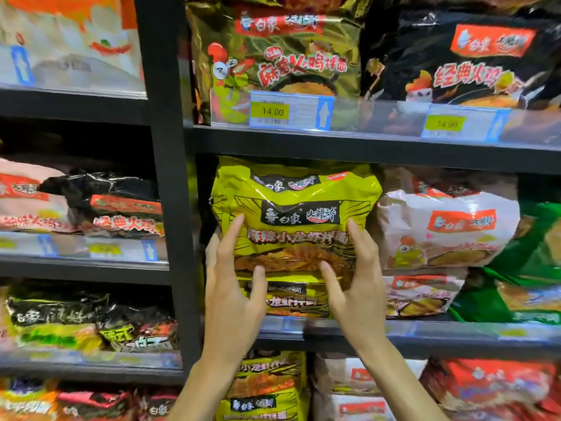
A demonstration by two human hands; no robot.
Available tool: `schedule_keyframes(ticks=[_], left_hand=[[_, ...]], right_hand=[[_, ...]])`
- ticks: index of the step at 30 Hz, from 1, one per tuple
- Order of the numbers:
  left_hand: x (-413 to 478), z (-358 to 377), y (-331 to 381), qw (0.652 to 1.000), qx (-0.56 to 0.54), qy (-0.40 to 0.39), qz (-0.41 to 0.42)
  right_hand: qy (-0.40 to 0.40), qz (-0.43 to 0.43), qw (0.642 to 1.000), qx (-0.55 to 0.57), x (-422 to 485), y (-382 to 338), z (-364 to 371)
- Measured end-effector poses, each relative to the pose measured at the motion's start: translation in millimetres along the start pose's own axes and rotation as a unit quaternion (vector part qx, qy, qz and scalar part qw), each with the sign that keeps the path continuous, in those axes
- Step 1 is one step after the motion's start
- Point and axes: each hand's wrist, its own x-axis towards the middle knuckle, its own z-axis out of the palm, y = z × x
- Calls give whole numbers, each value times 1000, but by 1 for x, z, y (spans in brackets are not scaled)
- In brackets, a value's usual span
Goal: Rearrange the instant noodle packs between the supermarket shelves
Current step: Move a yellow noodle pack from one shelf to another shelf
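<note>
A yellow-green instant noodle pack (296,214) stands in the middle shelf bay, on top of another yellow pack (296,299) lying flat. My left hand (232,287) holds its lower left edge, fingers spread up the front. My right hand (355,278) grips its lower right edge, thumb pressed on the front. Both hands clasp the same pack from either side.
White noodle packs (446,229) and green ones (534,262) fill the same shelf (455,332) to the right. Gold (279,56) and black packs (473,59) sit on the shelf above, with price tags (291,112). A black upright post (173,192) divides off the left bays, full of packs.
</note>
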Motion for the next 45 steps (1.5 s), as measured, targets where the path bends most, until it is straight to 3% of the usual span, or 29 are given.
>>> schedule_keyframes(ticks=[8,16,45], left_hand=[[0,-6,5,998,-29,0,-51],[12,0,16,997,6,-4,-71],[-38,-25,36,995,20,-64,-80]], right_hand=[[-43,-3,999,18,28,0,-2],[-20,-14,1000,-18,9,-4,2],[-85,-36,995,-21,-4,-9,-35]])
